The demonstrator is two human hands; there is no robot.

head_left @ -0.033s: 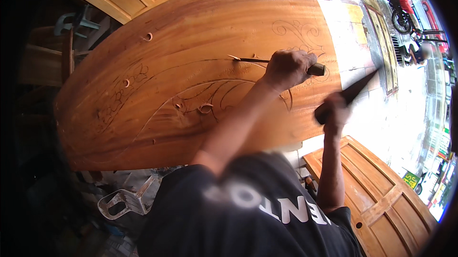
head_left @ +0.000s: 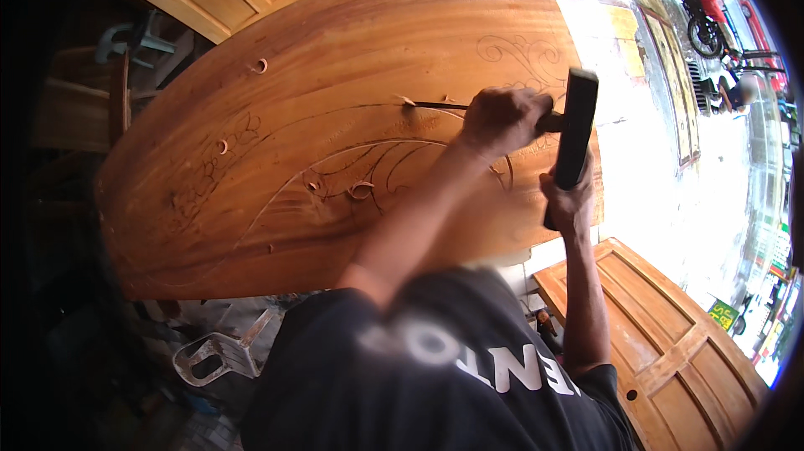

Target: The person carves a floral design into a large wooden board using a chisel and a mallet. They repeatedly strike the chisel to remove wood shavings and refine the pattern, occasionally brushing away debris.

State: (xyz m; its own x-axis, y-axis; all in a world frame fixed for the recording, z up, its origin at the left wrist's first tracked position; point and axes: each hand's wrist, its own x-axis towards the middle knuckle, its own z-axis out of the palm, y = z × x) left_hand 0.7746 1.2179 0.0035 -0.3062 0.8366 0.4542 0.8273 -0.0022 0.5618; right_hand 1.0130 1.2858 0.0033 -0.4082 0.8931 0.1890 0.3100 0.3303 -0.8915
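My left hand (head_left: 502, 120) is clamped around the handle of a carving chisel (head_left: 444, 105); the chisel's long axis runs from 3 o'clock to 9 o'clock across the wooden door panel (head_left: 335, 57), its tip at the 9 o'clock end, where a curled shaving (head_left: 408, 101) stands at the head of the cut groove. My right hand (head_left: 571, 200) is closed on the lower end of a dark mallet (head_left: 574, 133); the mallet stands nearly upright, its head at 12 o'clock from my fist and just beside the butt of the chisel, at 3 o'clock from my left hand; whether the two are touching, I cannot tell. The right hand is therefore the nearer to the striking point; the line of force runs toward 9 o'clock along the chisel. Ahead of the tip lies bare, uncut panel; below it, at 6 o'clock, lie the carved leaf lines (head_left: 377, 170) with loose shavings; pencilled scrollwork (head_left: 523, 57) sits at 12 o'clock from my left hand. The panel's right edge is close behind the mallet, toward 3 o'clock; beyond it there is open room over bright floor (head_left: 653, 183); a second door (head_left: 662, 342) lies at 5 o'clock, well apart.
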